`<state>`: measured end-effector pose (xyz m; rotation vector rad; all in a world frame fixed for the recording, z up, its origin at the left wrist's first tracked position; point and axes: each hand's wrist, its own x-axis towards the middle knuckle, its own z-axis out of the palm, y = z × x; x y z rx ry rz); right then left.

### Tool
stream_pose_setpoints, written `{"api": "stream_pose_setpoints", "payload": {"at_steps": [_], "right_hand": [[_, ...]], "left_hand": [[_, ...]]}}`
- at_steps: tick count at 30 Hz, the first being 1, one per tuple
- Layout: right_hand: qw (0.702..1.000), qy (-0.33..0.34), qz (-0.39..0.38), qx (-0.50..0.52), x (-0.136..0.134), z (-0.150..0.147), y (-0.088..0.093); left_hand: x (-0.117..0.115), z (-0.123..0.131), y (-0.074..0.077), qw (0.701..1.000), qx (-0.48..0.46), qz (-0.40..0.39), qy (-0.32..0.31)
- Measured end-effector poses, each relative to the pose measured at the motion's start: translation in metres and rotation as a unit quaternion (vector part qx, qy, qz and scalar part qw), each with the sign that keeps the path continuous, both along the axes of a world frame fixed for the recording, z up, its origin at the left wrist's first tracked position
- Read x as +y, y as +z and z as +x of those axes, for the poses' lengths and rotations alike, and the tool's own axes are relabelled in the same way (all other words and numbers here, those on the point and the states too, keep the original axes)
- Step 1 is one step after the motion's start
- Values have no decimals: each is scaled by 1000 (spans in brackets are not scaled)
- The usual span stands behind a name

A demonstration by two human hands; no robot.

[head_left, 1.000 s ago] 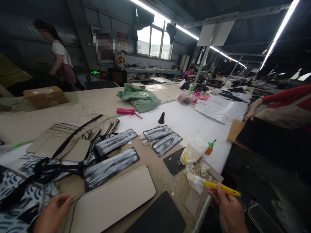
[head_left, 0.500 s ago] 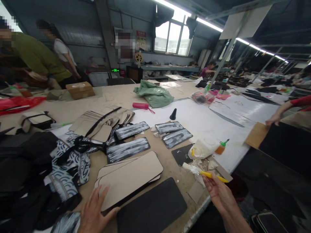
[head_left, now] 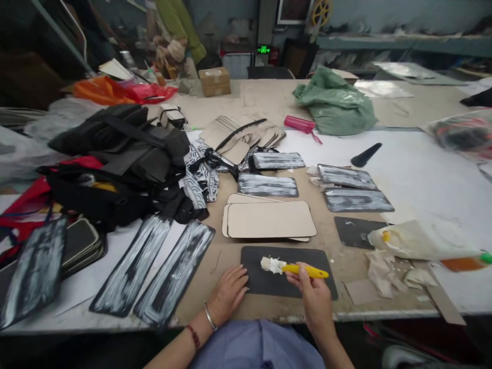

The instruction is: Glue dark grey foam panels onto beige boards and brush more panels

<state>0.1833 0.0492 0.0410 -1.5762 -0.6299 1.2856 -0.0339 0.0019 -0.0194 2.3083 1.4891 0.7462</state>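
My right hand (head_left: 315, 294) is closed round the yellow handle of a brush (head_left: 305, 270), its bristles caked with white paste. Under the brush lies a plain dark rectangular panel (head_left: 265, 284) near the table's front edge. My left hand (head_left: 228, 293) rests flat at that panel's left end, fingers extended and holding nothing. Just behind is a stack of beige panels (head_left: 271, 219). Dark panels streaked with white lie on the left (head_left: 175, 274), behind the stack (head_left: 268, 184) and on the right (head_left: 359, 200).
Black bags (head_left: 134, 154) and patterned cloth fill the left. A whitish plastic bag (head_left: 418, 238), scraps and an orange bottle (head_left: 463, 264) lie to the right. Farther back are a green bag (head_left: 334, 102), a black cone (head_left: 366, 155) and a person in green (head_left: 180, 31).
The view has turned left and down. My left hand has left the beige stack and now lies at the dark panel's end. My right hand has brought the brush over that panel.
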Motion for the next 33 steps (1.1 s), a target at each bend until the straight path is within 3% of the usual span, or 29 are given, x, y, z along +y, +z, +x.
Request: {"api": "stream_pose_setpoints", "payload": {"at_steps": [5, 9, 16, 26, 30, 33], "right_hand": [[999, 39, -15, 17, 6, -40, -11], [997, 54, 15, -49, 6, -45, -18], [977, 14, 45, -209, 3, 6, -20], [926, -53, 1, -373, 9, 91, -8], [887, -73, 5, -456, 8, 111, -1], [862, -52, 51, -502, -3, 110, 8]], "left_hand": [[-6, -3, -6, 999, -8, -40, -14], [-5, -1, -8, 1000, -21, -21, -3], [-2, 1, -10, 1000, -11, 29, 2], [1, -3, -14, 997, 13, 73, -10], [1, -4, -18, 996, 23, 81, -16], [1, -5, -19, 996, 16, 82, -18]]}}
